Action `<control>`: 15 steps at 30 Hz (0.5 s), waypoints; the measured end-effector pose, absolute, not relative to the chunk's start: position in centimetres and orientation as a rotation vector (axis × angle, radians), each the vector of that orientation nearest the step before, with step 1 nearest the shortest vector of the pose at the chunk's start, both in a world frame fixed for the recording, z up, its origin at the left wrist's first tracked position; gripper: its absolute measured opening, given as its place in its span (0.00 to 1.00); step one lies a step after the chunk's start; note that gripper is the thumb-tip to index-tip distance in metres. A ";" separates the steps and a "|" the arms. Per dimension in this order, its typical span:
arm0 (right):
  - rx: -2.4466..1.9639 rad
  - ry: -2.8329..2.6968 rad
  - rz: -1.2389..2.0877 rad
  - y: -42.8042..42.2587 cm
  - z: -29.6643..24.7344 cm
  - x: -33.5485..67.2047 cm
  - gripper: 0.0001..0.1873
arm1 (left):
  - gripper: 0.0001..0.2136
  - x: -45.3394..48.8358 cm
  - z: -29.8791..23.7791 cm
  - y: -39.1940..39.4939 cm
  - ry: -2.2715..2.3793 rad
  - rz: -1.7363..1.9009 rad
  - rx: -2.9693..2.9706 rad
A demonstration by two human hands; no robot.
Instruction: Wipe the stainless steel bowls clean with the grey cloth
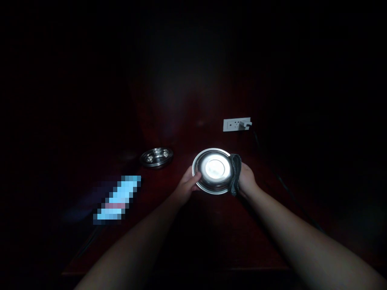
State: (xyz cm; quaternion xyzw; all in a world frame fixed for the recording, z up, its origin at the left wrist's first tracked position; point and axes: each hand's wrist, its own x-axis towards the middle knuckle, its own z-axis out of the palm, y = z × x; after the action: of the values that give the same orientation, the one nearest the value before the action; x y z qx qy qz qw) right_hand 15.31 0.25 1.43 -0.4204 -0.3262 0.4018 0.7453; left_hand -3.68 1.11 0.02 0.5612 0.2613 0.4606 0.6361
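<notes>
A shiny round metal bowl (214, 171) is held up in front of me, its round face with a bright central circle turned toward me. My left hand (186, 186) grips its left rim, the thumb lying over the edge. On the other side, a dark grey-green cloth (235, 175) is folded over the right rim. My right hand (247, 179) is closed on that cloth and pinches the bowl's edge through it; most of its fingers are hidden.
On the dark red tabletop (223, 237), shallow metal bowls (156, 157), seemingly stacked, stand to the left. Nearer lies a lit, pixelated screen (117, 201). A white wall socket (232, 125) holds a plug (245, 124), with a dark cable (282, 183) running down right. Surroundings are very dark.
</notes>
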 end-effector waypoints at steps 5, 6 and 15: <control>-0.930 -0.756 0.876 0.2 1.5 15.4 0.15 | 0.26 -3.7 0.1 1.1 0.606 1.067 1.262; -0.932 -0.766 0.873 0.1 1.5 15.4 0.15 | 0.26 -3.7 0.2 1.0 0.604 1.070 1.254; -0.946 -0.820 0.866 0.3 1.3 15.3 0.15 | 0.27 -3.4 0.7 0.7 0.615 1.105 1.171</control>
State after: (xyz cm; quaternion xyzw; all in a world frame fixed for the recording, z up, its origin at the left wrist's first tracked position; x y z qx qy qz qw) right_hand 15.27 0.32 1.31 -0.4286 -0.3715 0.3926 0.7240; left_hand -3.44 0.65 0.71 0.5157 0.2709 0.4868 0.6509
